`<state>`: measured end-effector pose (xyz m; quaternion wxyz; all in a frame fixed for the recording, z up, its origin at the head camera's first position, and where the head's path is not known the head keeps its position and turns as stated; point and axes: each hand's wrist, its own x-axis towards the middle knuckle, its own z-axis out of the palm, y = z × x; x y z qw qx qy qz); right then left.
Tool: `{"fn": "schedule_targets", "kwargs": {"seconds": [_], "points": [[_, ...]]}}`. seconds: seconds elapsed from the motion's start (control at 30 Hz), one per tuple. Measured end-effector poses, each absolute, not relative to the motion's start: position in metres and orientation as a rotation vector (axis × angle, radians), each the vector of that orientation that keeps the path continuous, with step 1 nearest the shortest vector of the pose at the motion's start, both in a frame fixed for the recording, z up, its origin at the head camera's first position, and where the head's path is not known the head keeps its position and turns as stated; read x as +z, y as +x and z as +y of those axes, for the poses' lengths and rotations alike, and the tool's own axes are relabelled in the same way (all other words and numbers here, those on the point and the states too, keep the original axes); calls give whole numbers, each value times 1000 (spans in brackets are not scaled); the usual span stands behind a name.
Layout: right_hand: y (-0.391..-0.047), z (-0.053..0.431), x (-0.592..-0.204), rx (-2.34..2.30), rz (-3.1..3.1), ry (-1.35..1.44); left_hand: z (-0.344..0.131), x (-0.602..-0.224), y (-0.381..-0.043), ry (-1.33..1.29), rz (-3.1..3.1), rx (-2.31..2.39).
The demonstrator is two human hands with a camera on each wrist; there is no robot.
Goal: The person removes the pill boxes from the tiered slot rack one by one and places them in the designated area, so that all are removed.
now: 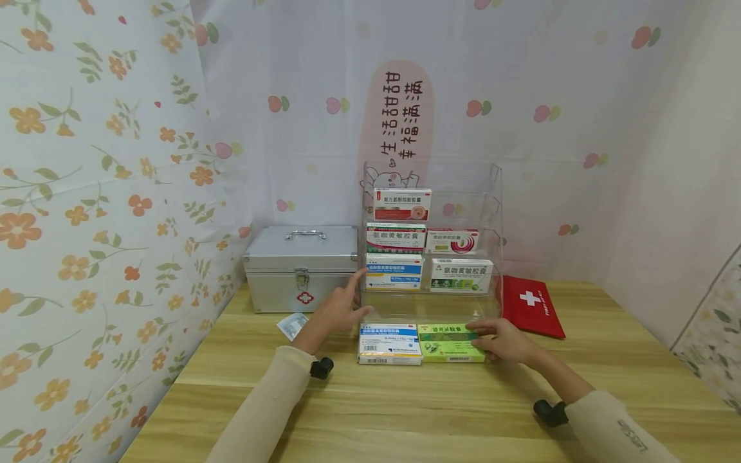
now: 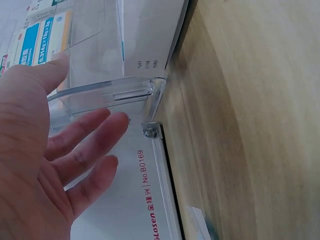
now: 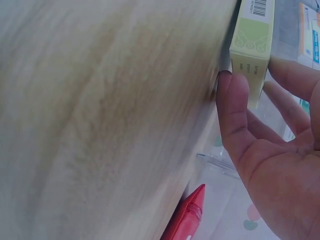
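My left hand (image 1: 338,310) is at the left edge of a clear acrylic rack (image 2: 107,95). Its thumb reaches toward a blue-and-white medicine box (image 1: 395,273) on the lowest tier, and its other fingers are loosely bent beside the rack's side. With my right hand (image 1: 505,341) I hold the right end of a green medicine box (image 1: 442,339); the thumb (image 3: 239,97) is at the end face and fingers lie over the top. Flush against the green box, a second blue-and-white box (image 1: 389,344) lies on the table before the rack.
Higher in the rack stand a red-and-white box (image 1: 402,206) and several more medicine boxes. A silver first-aid case (image 1: 301,263) sits left of it, with a small packet (image 1: 292,325) in front. On the right lies a red first-aid pouch (image 1: 529,305). Floral curtains surround the wooden table (image 1: 405,411).
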<state>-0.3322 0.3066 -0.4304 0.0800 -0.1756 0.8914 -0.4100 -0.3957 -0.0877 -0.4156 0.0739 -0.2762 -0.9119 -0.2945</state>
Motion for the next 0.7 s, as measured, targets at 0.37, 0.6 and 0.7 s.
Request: {"fn": "schedule_targets", "kwargs": {"seconds": [0.37,0.6,0.7], "points": [[-331,303,-429,-1184,2696,-535,-94,-409,-395,-804,-2726,-678],[-331,306,-429,-1185,2696,-563,-94,-399,-398,-866,-2735,-615],[-331,306,-428,-1199,2685,-589,-94,-397,-397,-865,-2753,-627]]}}
